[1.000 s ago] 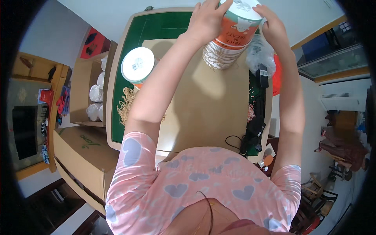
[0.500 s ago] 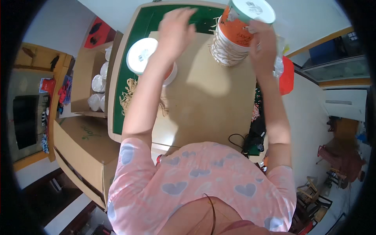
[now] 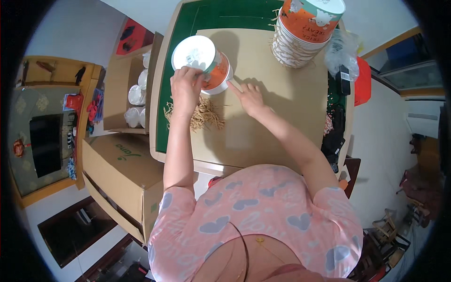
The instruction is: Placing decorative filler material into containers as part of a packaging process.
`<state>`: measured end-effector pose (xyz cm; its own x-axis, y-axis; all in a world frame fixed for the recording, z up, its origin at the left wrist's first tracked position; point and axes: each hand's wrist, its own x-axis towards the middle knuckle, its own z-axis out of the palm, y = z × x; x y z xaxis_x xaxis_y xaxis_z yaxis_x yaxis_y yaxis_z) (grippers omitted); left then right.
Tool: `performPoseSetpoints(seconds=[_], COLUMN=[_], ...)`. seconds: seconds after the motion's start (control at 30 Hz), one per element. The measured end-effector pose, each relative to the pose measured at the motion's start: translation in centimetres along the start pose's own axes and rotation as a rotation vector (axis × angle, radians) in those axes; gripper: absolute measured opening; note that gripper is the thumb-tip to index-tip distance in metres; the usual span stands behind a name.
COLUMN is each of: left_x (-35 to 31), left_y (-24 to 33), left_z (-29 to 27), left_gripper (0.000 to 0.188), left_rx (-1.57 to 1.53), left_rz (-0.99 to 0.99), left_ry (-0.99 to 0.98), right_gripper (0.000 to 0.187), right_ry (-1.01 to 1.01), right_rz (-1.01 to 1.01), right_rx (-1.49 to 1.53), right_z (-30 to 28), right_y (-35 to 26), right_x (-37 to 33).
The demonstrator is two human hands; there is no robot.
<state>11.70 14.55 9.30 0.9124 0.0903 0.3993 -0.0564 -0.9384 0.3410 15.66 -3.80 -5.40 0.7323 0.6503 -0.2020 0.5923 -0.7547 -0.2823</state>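
An orange and green paper bucket stands upside down on the cardboard sheet, its white base up and white rim down. My left hand has its fingers closed at the near edge of that base. My right hand is to the right of the rim, its fingers spread and the index fingertip close to the rim; contact is hard to tell. Below the bucket lies a loose bunch of tan cords, partly hidden by my left forearm. A stack of similar upturned buckets with cords hanging out rises at the far right.
The cardboard sheet covers most of the green-topped table. Clear plastic bags and a black item with a label lie along the right edge. Left of the table stand an open carton of white wrapped things and a closed carton.
My right hand has left the stack and come down left towards the single bucket. My left hand has dropped from above the table onto the bucket.
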Motion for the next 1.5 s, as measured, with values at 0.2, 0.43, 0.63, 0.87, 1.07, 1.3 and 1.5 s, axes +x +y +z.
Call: performPoseSetpoints(seconds=[0.2, 0.43, 0.63, 0.87, 1.07, 1.3, 1.5], left_x=[0.5, 0.4, 0.6, 0.7, 0.8, 0.8, 1.1], left_y=[-0.3, -0.2, 0.1, 0.1, 0.5, 0.7, 1.1], left_z=[0.5, 0.4, 0.5, 0.3, 0.3, 0.2, 0.3], left_gripper=[0.01, 0.009, 0.008, 0.007, 0.006, 0.007, 0.006], left_rx=[-0.079, -0.088, -0.077, -0.061, -0.09, -0.112, -0.123], left_rz=[-0.006, -0.027, 0.002, 0.005, -0.003, -0.025, -0.019], left_ry=[0.005, -0.009, -0.001, -0.013, -0.01, -0.03, -0.04], right_gripper=[0.072, 0.068, 0.067, 0.069, 0.065, 0.064, 0.065], right_ry=[0.101, 0.102, 0.17, 0.213, 0.161, 0.227, 0.221], right_rz=[-0.011, -0.036, -0.024, -0.025, -0.022, -0.013, -0.022], right_rx=[-0.062, -0.021, -0.084, -0.046, -0.114, -0.085, -0.059], right_z=[0.7, -0.1, 1.9, 1.1, 1.7, 1.1, 0.6], right_y=[-0.1, -0.8, -0.1, -0.4, 0.3, -0.4, -0.1], right_x=[0.2, -0.5, -0.3, -0.9, -0.3, -0.8, -0.7])
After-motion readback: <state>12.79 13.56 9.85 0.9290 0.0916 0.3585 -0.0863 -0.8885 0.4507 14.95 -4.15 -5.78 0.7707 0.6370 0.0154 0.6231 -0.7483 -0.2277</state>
